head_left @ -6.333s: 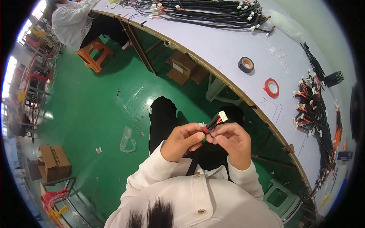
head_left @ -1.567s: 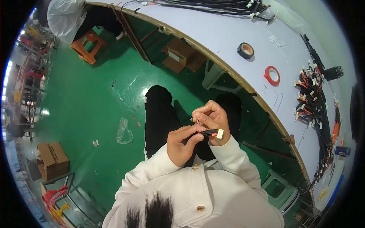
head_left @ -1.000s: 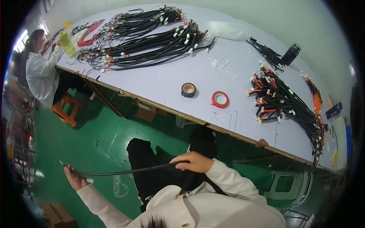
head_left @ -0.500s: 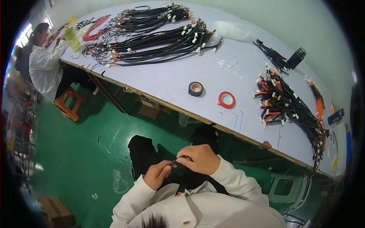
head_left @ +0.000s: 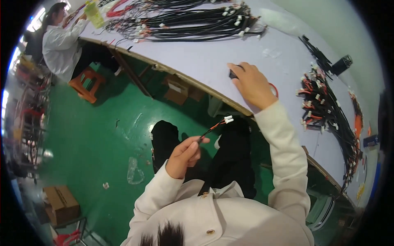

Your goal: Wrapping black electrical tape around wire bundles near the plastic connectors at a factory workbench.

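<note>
Pinched between the thumb and fingers of my left hand (head_left: pixel 184 156), above my lap, is a short wire harness (head_left: pixel 213 128). Its red and black wires stick out past my fingertips to white plug connectors (head_left: pixel 228 119). Out over the table, my right hand (head_left: pixel 255 84) has its fingers closed round a roll of black tape (head_left: pixel 232 75), most of which my hand covers. Just beside that hand, a roll of red tape (head_left: pixel 275 89) shows only its right edge.
Long bundles of black cable (head_left: pixel 188 26) lie along the far table. More harnesses with white connectors (head_left: pixel 314 100) are at the right, near a black holder (head_left: pixel 342 64) and clear plastic film (head_left: pixel 283 22). A co-worker (head_left: pixel 61 49) sits at far left. A cardboard box (head_left: pixel 61 201) stands on the floor.
My right hand has left my left hand, reached forward to the table and closed on the black tape roll. The harness in my left hand now shows. The view has shifted.
</note>
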`<control>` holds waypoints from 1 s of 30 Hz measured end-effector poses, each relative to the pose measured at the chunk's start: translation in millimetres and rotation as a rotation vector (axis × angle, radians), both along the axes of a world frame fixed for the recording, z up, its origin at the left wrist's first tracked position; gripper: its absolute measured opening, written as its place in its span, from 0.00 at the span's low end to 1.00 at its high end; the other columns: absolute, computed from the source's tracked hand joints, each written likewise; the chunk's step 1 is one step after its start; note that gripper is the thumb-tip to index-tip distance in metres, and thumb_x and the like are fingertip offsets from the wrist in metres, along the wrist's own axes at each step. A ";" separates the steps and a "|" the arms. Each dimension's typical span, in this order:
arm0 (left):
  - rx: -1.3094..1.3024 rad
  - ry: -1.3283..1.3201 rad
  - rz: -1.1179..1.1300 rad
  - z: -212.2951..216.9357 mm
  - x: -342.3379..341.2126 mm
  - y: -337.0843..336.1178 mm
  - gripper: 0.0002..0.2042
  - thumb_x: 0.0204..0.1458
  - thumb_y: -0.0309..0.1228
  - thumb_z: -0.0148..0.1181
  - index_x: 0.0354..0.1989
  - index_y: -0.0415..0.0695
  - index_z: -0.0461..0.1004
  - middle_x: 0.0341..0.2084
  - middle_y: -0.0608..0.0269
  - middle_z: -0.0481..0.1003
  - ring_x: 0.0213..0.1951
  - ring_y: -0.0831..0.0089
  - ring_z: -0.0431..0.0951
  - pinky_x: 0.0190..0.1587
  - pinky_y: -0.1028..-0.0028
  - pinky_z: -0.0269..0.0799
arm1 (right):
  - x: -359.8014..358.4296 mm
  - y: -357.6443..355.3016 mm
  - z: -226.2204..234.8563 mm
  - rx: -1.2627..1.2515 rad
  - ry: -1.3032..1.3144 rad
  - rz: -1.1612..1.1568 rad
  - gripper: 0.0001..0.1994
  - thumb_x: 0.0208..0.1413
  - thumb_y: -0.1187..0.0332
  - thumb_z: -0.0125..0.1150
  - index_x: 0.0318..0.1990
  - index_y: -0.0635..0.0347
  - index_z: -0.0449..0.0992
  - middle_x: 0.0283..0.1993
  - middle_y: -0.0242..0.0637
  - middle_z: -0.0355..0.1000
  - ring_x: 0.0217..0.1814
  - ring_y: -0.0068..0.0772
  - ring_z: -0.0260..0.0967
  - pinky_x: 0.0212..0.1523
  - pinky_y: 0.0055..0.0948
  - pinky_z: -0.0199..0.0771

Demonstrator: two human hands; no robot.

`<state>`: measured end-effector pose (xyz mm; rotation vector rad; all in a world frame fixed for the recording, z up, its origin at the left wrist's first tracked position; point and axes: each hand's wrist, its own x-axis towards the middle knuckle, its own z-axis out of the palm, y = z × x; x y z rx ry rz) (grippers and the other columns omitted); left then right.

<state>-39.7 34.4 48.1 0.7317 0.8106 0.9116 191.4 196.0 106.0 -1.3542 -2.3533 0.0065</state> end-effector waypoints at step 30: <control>0.116 0.153 0.004 2.9 -0.5 -24.0 0.31 0.58 0.34 0.51 0.66 0.48 0.43 0.21 0.73 0.62 0.24 0.85 0.57 0.27 0.84 0.53 | -59.7 -152.0 -79.3 -1.259 1.418 0.321 0.29 0.48 0.67 0.54 0.58 0.63 0.56 0.54 0.41 0.60 0.56 0.28 0.58 0.56 0.28 0.58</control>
